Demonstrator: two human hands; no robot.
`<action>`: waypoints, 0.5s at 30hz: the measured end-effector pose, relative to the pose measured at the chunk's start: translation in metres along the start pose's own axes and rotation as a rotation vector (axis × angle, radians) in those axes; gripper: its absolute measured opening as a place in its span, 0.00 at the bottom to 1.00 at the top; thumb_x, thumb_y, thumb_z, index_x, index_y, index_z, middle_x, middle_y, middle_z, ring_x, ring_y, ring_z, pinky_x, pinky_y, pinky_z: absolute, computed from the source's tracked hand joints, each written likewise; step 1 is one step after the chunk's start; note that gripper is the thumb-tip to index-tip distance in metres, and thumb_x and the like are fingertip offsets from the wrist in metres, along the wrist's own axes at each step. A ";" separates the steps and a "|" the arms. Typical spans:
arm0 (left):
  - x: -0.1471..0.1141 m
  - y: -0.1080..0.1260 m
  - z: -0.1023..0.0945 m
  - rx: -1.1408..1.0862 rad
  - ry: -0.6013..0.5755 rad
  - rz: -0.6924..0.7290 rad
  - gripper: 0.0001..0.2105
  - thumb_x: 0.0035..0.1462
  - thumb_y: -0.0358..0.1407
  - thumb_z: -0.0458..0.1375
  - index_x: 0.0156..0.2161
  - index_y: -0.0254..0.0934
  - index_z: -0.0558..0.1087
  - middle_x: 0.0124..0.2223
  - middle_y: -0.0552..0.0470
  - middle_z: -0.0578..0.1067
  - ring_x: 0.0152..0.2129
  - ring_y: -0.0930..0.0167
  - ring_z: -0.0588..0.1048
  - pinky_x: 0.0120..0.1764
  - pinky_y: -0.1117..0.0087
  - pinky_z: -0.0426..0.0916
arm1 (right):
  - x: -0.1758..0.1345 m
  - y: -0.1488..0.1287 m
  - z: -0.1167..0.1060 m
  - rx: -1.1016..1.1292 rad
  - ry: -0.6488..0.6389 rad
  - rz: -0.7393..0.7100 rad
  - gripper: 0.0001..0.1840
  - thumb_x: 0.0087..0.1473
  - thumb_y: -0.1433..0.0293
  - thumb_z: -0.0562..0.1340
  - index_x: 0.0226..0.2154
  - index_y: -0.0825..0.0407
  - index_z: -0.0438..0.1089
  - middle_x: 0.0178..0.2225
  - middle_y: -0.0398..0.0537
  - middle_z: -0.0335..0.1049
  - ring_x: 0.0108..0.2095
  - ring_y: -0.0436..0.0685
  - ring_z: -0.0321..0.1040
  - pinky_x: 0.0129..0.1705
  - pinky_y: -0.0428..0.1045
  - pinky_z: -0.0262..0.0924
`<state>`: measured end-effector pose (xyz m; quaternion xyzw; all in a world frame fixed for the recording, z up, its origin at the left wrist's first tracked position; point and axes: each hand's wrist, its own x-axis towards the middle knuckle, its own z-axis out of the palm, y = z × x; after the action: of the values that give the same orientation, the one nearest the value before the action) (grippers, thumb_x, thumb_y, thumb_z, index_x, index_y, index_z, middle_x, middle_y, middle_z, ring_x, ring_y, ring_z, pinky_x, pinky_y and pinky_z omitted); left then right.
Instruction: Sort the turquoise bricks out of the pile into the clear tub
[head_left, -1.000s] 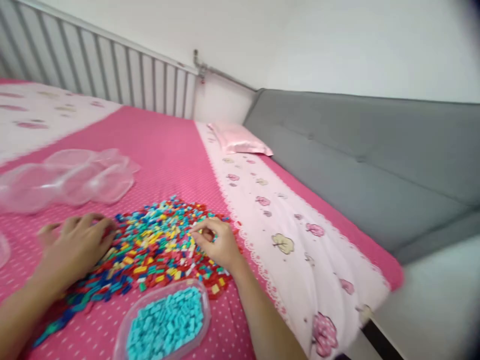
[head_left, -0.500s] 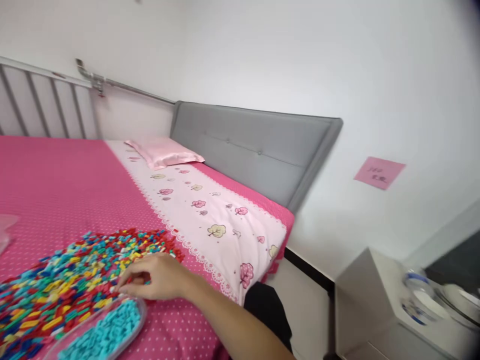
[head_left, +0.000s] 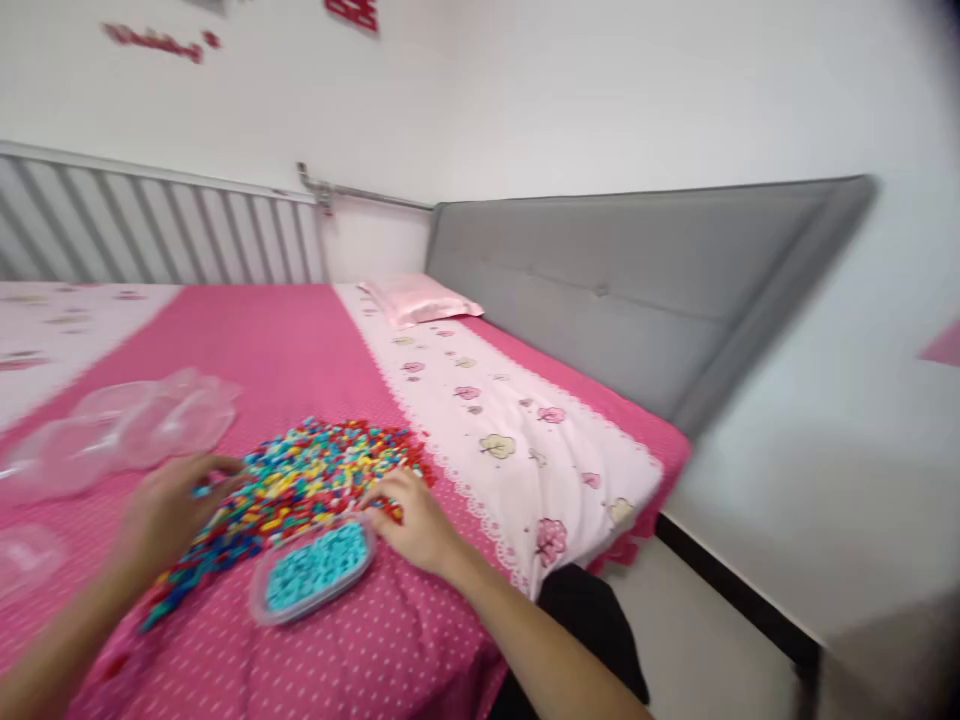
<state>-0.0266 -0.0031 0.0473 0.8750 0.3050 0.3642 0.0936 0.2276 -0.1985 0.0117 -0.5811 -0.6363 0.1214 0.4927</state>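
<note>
A heap of small coloured pieces [head_left: 300, 480], red, blue, yellow and teal, lies on the pink dotted bedsheet [head_left: 300, 340]. My left hand [head_left: 169, 505] rests on the heap's left edge, fingers curled over the pieces. My right hand [head_left: 412, 520] lies at the heap's right edge, fingers bent down onto the pieces. Between my hands, at the near side of the heap, sits a clear shallow tray [head_left: 313, 570] filled with teal pieces only. The frame is blurred, so I cannot tell whether either hand grips a piece.
Several empty clear plastic trays [head_left: 127, 430] lie to the left of the heap. A pink pillow [head_left: 416, 298] rests against the grey padded headboard [head_left: 622, 290]. A slatted rail [head_left: 150, 235] runs along the far side. The bed's edge drops off at the right.
The view has swung back left from half a second ago, bringing my left hand and the empty trays into sight again. My right hand stays at the heap's right edge.
</note>
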 end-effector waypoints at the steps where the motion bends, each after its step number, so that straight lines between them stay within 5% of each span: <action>1: -0.002 0.005 0.003 0.005 -0.015 -0.005 0.27 0.61 0.62 0.51 0.36 0.38 0.76 0.32 0.56 0.78 0.30 0.70 0.75 0.39 0.65 0.74 | -0.004 0.004 0.001 0.034 0.027 0.020 0.07 0.62 0.70 0.63 0.43 0.50 0.74 0.47 0.50 0.72 0.53 0.58 0.66 0.60 0.55 0.58; 4: -0.024 0.024 0.017 -0.047 -0.101 -0.002 0.28 0.59 0.63 0.52 0.35 0.39 0.78 0.34 0.52 0.82 0.31 0.67 0.78 0.35 0.69 0.74 | -0.016 0.012 0.004 0.125 0.028 0.070 0.19 0.62 0.66 0.62 0.56 0.49 0.68 0.57 0.53 0.68 0.60 0.59 0.63 0.65 0.57 0.54; 9: -0.065 0.049 0.031 -0.174 -0.112 0.013 0.17 0.64 0.50 0.55 0.40 0.42 0.80 0.39 0.49 0.84 0.37 0.65 0.81 0.41 0.67 0.74 | -0.038 0.014 0.021 0.166 -0.054 0.135 0.27 0.62 0.62 0.61 0.62 0.49 0.62 0.62 0.54 0.65 0.64 0.61 0.62 0.66 0.58 0.56; 15: -0.069 0.055 0.041 -0.217 -0.129 -0.043 0.11 0.64 0.43 0.57 0.42 0.42 0.81 0.41 0.50 0.82 0.40 0.64 0.78 0.44 0.65 0.70 | -0.047 0.019 0.044 0.146 -0.107 0.150 0.36 0.62 0.57 0.61 0.67 0.51 0.53 0.69 0.57 0.55 0.69 0.63 0.52 0.70 0.61 0.48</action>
<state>-0.0100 -0.0864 -0.0012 0.8746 0.2757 0.3360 0.2148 0.1983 -0.2150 -0.0462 -0.5821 -0.6060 0.2349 0.4886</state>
